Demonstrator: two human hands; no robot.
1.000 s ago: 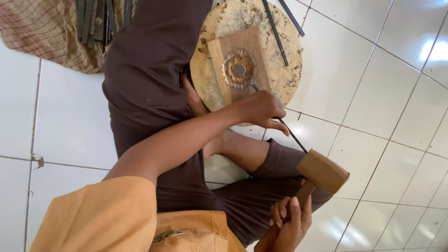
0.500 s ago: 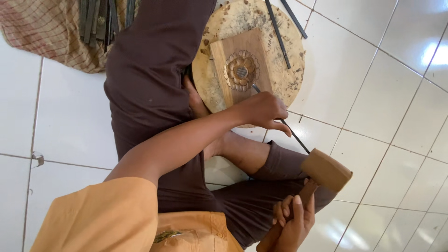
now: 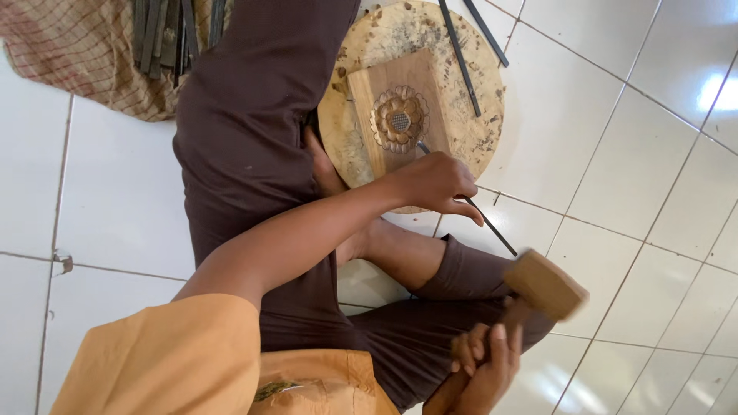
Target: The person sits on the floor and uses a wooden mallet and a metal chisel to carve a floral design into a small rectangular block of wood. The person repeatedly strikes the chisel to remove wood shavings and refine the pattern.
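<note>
We are gripping a thin metal chisel (image 3: 467, 201) in our left hand (image 3: 432, 184) against a flower-carved wooden panel (image 3: 398, 115), our right hand (image 3: 480, 365) clutching a blocky wooden mallet (image 3: 542, 286).

the square wooden mallet head (image 3: 547, 285) is blurred; the thin dark metal chisel (image 3: 484, 223) is partly hidden by the left hand (image 3: 434, 184).

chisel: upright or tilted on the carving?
Tilted. The chisel slants from its tip at the edge of the carved flower back through the left hand toward the wooden mallet in the right hand.
</note>
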